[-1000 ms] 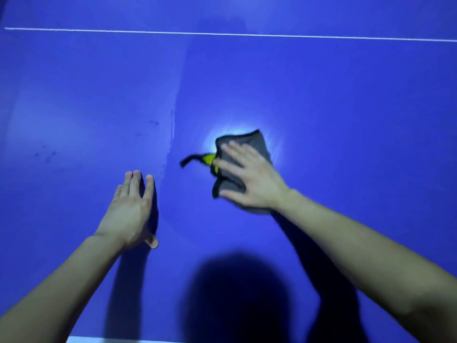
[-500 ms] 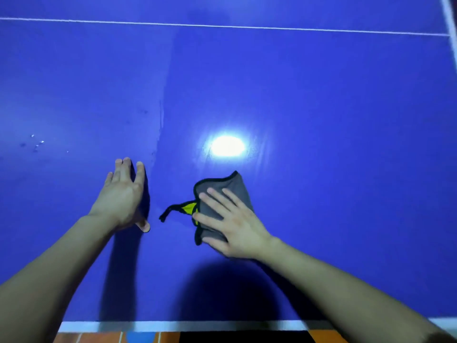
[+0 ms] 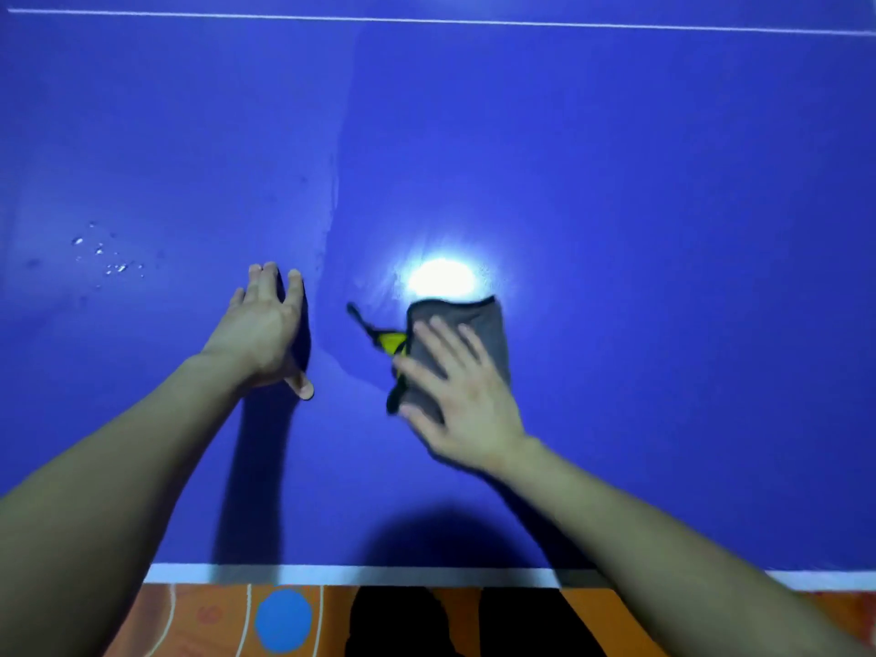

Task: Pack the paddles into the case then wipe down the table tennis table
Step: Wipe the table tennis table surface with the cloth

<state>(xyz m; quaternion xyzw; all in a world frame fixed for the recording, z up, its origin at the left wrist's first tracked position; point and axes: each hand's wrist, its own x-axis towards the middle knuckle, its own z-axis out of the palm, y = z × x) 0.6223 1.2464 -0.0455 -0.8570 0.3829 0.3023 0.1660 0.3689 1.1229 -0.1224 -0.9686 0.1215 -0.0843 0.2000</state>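
Surface (image 3: pixel 616 182): blue table tennis top, with a white border stripe (image 3: pixel 379 574) along its near edge and a thin white line (image 3: pixel 426 21) across its far part.

Cloth (image 3: pixel 479 324): grey, folded, lying flat on the surface, nearer the near edge than the far line. A yellow tag (image 3: pixel 389 341) and a black strap (image 3: pixel 356 316) project from its left side. A bright light reflection (image 3: pixel 441 277) sits on the surface just beyond the cloth's far edge.

Right hand (image 3: pixel 467 400): palm down on the near part of the cloth. The fingers (image 3: pixel 436 341) are straight and spread wide and press the cloth to the surface; none curl round it.

Left hand (image 3: pixel 265 331): palm down on bare surface to the left of the cloth, apart from it. The fingers (image 3: pixel 265 282) are straight and close together, with the thumb set out to the side. It holds nothing.

Droplets (image 3: pixel 109 260): a small cluster on the surface, toward its left edge, well apart from the left hand.

A faint streak (image 3: pixel 334 206) runs from between the hands toward the far line.

Floor (image 3: pixel 213 618): orange, with a blue circle (image 3: pixel 283 619), visible below the near edge.
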